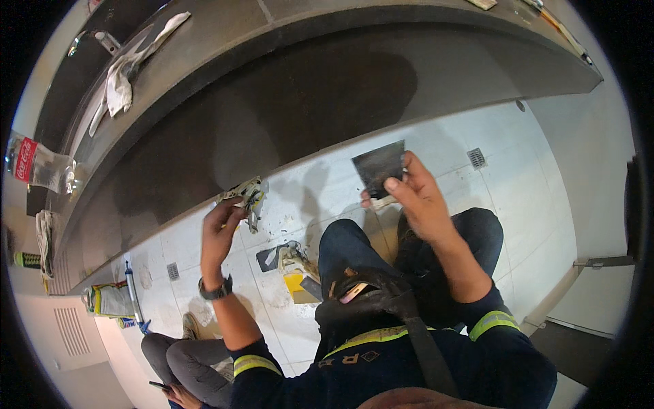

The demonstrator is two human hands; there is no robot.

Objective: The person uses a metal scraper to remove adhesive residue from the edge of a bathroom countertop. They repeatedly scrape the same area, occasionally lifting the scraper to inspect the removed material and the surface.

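My right hand (421, 198) grips a wide flat scraper blade (379, 165) by its short handle, blade up, in front of the grey concrete ledge (306, 88). My left hand (219, 232), wearing a dark wristwatch, is closed on a dirty, paint-smeared small tool (249, 195) held near the ledge's lower edge. Both of my arms wear dark sleeves with yellow reflective bands. My dark trousers and a black strap bag (371, 300) fill the lower middle.
White floor tiles (504, 170) with two drains lie below. A trowel and a yellow item (294, 269) rest on the floor by my feet. A rag (122, 78) and a plastic bottle (37, 163) sit at left. Another person (187, 365) crouches at lower left.
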